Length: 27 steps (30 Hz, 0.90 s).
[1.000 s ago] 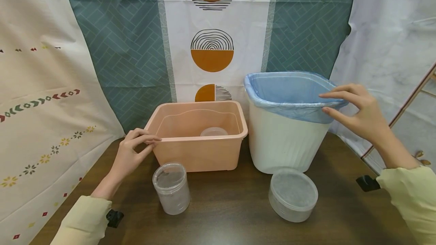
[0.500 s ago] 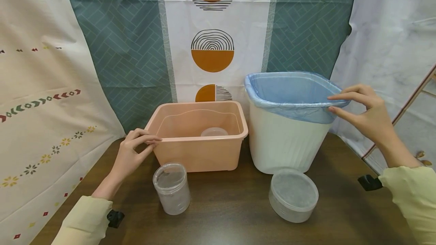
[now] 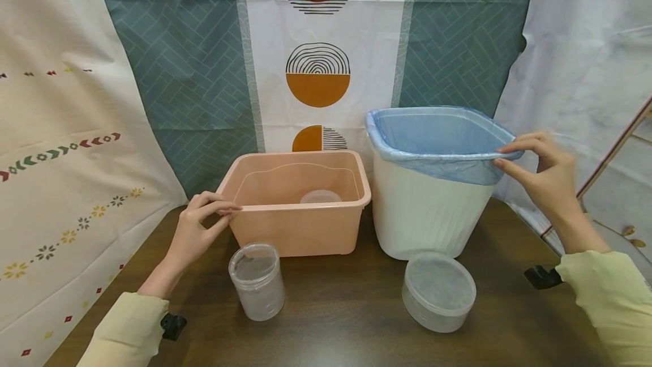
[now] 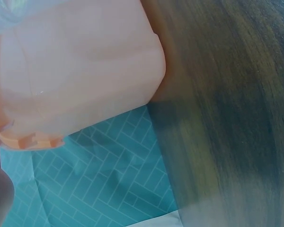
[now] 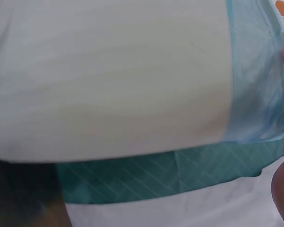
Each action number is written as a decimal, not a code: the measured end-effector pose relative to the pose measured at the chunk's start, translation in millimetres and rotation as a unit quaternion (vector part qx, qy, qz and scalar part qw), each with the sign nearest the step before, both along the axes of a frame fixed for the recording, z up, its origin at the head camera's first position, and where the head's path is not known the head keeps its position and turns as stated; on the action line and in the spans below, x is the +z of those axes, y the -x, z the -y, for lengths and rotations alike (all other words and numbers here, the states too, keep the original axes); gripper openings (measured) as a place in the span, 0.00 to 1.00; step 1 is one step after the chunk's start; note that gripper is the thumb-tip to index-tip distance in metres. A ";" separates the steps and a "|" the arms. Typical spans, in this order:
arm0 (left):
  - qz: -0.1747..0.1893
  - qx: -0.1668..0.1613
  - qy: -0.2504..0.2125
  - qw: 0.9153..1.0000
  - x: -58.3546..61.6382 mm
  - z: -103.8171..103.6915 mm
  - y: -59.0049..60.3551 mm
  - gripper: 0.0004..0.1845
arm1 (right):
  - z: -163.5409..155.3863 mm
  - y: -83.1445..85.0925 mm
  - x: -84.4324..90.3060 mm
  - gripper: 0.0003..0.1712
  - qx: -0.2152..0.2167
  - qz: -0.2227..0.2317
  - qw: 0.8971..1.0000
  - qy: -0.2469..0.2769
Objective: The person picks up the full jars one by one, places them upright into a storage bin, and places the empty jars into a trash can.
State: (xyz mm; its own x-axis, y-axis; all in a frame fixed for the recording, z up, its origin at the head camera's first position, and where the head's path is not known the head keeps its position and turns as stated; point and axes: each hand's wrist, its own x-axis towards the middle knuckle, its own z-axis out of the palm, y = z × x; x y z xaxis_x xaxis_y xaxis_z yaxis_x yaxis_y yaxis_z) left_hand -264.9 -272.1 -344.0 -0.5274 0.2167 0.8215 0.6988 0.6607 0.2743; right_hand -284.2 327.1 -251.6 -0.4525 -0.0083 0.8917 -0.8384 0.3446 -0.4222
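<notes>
The person's left hand [image 3: 196,228] pinches the left front corner of the peach plastic tub [image 3: 297,225], its index finger laid along the top of the rim and its thumb tucked under the lip. The left wrist view shows that tub's [image 4: 80,71] outer wall and corner close up, resting on the dark wooden table [image 4: 227,118], with teal patterned cloth behind it. The right hand [image 3: 542,171] pinches the right front corner of the white waste bin [image 3: 425,214], thumb and fingers closed on the edge of the blue bin liner [image 3: 433,137] where it folds over the rim. In the right wrist view the liner's [image 5: 255,80] folded-over band hangs down the bin's white side.

The tub stands at the back left of the table [image 3: 346,321], the bin just beside it on the right, not quite touching. A small clear lid [image 3: 320,197] lies on the tub's floor. In front of the tub stands an upright clear plastic jar [image 3: 256,281], open-topped, close to the left wrist. In front of the bin sits a low round clear container with its lid on [image 3: 438,290]. Patterned cloths [image 3: 316,44] hang behind.
</notes>
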 end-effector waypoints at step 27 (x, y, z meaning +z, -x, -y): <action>0.026 0.002 0.054 0.998 15.7 4.3 -4.2 0.18 | 8.9 7.9 -14.1 0.09 0.124 0.019 0.981 0.150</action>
